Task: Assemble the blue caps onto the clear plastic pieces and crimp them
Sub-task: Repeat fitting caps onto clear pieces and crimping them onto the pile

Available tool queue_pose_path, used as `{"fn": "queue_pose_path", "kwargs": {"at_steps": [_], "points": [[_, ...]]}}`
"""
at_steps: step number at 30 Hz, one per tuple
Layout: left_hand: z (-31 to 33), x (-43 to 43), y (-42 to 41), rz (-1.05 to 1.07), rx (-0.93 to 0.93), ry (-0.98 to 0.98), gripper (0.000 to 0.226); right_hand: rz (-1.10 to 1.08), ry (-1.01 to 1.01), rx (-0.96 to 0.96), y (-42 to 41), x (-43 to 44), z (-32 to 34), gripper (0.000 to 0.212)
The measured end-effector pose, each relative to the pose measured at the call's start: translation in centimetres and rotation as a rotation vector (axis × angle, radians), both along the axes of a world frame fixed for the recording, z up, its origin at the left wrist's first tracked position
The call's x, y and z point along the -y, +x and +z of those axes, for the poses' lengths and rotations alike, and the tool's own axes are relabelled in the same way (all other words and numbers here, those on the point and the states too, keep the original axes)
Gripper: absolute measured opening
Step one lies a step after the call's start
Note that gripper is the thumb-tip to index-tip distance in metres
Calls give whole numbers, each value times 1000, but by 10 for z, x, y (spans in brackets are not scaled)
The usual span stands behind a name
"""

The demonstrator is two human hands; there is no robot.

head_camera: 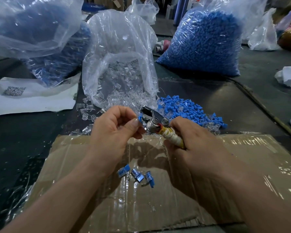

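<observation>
Left hand (114, 125): fingers pinched shut on a blue cap (140, 117) at the tool's head, frame centre.
Right hand (194, 143): grip closed round the crimping tool (155, 121) handle.
Finished pieces (136, 174): three on the cardboard (225, 165), lower centre.
Loose caps (188, 109): heaped right of centre on the tabletop (217, 91).

Shiny metal crimper (152, 121), glossy taped cardboard (225, 174), clear crinkly plastic bag (121, 52)

You have one view only, from your head, looking forward and down across the table (208, 98). It sits close above your hands: left hand (112, 130) and right hand (196, 145) fill the centre, forearms running off the bottom edge. The wide lens bends the edges; the bags (207, 42) lie farther back.
</observation>
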State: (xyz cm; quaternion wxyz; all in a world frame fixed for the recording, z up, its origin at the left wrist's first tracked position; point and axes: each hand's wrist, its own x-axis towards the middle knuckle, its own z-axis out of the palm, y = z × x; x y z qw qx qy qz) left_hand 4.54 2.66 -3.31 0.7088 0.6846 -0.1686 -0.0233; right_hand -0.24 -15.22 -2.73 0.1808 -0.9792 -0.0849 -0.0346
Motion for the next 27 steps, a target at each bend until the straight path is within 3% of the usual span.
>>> {"fn": "queue_pose_path", "kwargs": {"at_steps": [16, 19, 23, 27], "points": [[-2, 2, -4, 94, 88, 119, 20, -36, 4, 17, 1, -6, 0, 22], [-2, 2, -3, 97, 63, 120, 19, -38, -5, 23, 1, -6, 0, 16], [-3, -1, 0, 107, 18, 102, 15, -21, 25, -26, 2, 8, 9, 23], [1, -10, 9, 130, -193, -33, 11, 47, -10, -181, -2, 21, 19, 25]]}}
